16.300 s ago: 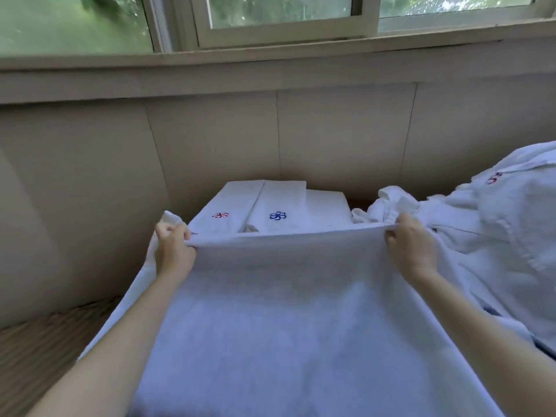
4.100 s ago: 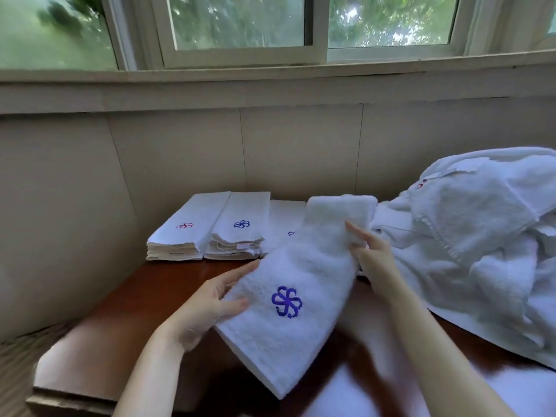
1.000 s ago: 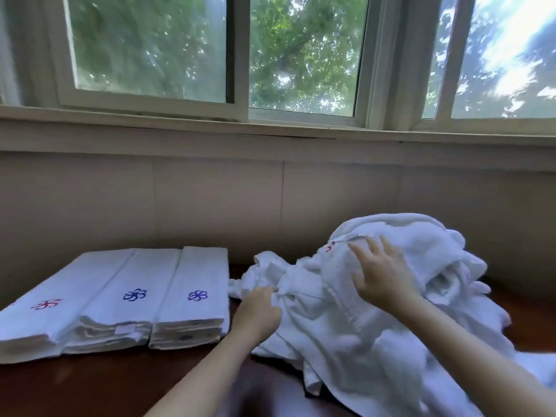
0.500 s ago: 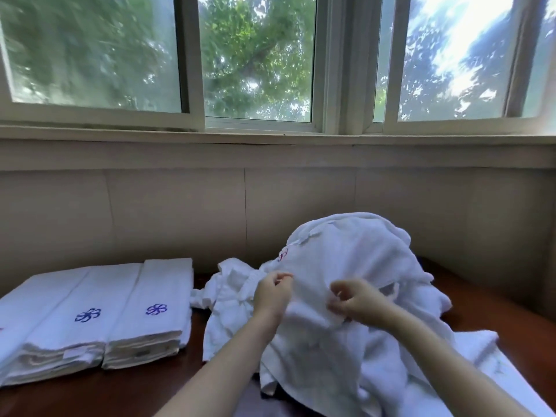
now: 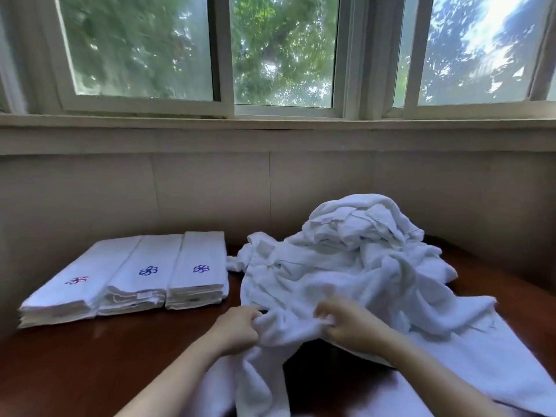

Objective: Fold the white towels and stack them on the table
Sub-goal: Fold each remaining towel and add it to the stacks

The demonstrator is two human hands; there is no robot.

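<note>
Lying at the far left of a dark wooden table (image 5: 75,365), three stacks of folded white towels (image 5: 129,278) sit side by side. Right of them, near the table's front, the left hand (image 5: 237,328) has its fingers curled round a bunched edge of a loose white towel (image 5: 288,329). Just beside it, the right hand (image 5: 350,326) pinches the same edge, though blur hides the exact finger hold. The towel hangs toward the person below the hands and runs away from them into a rumpled heap of unfolded towels (image 5: 358,245) behind and to the right. Both hands are equally near; drawing them apart along the edge would likely find its length.
</note>
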